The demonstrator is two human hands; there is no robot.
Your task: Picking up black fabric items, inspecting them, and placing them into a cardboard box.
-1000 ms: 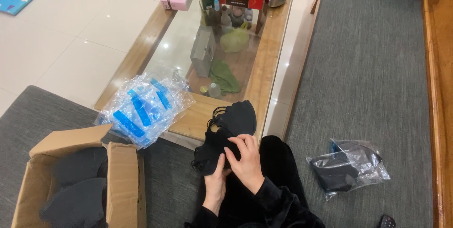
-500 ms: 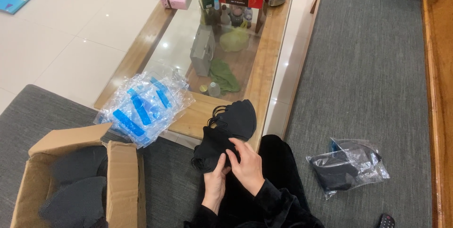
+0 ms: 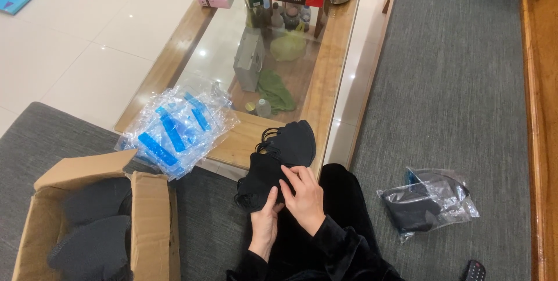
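A stack of black face masks (image 3: pixel 279 159) rests at the near corner of the glass-topped wooden table (image 3: pixel 325 83) and over my lap. My left hand (image 3: pixel 266 223) grips the lower edge of the stack from below. My right hand (image 3: pixel 303 197) lies on top of the masks, fingers pinching the upper one. Both arms wear black sleeves.
A pile of clear plastic bags with blue strips (image 3: pixel 174 130) lies on the table's near-left corner. An open cardboard box (image 3: pixel 87 223) with dark masks stands at my left. A clear bag with black masks (image 3: pixel 427 202) lies on the grey carpet at my right. Bottles and boxes crowd the table's far end.
My hands and the mask stack have barely shifted; the right fingers have moved slightly on the top mask.
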